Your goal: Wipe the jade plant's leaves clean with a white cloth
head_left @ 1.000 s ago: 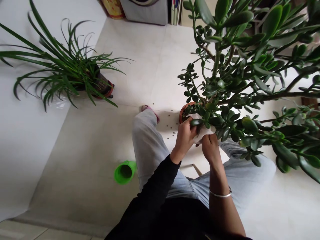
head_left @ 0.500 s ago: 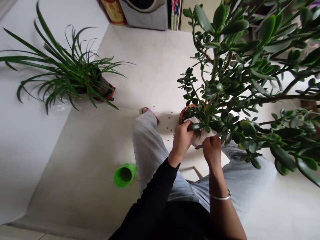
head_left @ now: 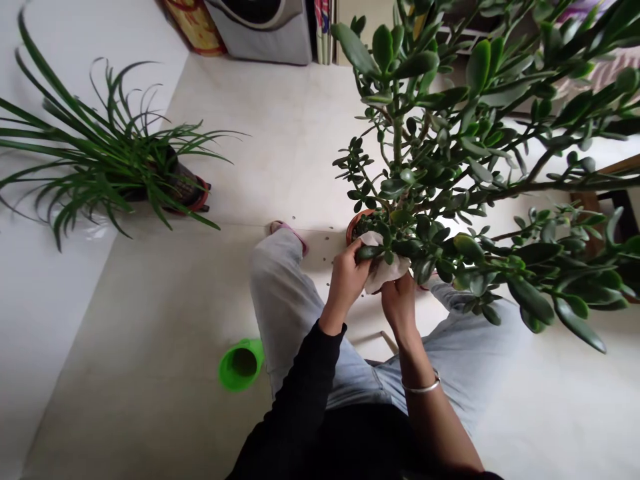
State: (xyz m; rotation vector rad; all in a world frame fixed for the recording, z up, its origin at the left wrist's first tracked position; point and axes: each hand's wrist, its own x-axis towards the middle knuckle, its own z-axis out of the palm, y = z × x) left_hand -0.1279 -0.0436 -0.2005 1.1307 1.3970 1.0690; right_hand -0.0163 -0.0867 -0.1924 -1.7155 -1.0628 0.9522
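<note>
A large jade plant [head_left: 440, 180] with thick green leaves grows from an orange-brown pot [head_left: 353, 225] in front of me. Against its low leaves, a crumpled white tissue [head_left: 384, 272] is spread between my two hands. My left hand [head_left: 349, 275] pinches the tissue's left side next to a leaf, fingers closed. On the lower right of the tissue, my right hand [head_left: 400, 303] is closed with its fingers curled under. Leaves and the hands themselves hide part of the fingertips.
A green plastic cup-like container [head_left: 240, 365] with dark contents stands on the floor to my left. A long-leaved potted plant [head_left: 150, 167] stands by the white wall. Small dark bits [head_left: 325, 259] dot the floor. A grey front-loading machine [head_left: 265, 33] is at the back.
The view has shifted, so most things sit further left. My right hand has come slightly closer to my left, and both hands still hold the tissue at the leaves.
</note>
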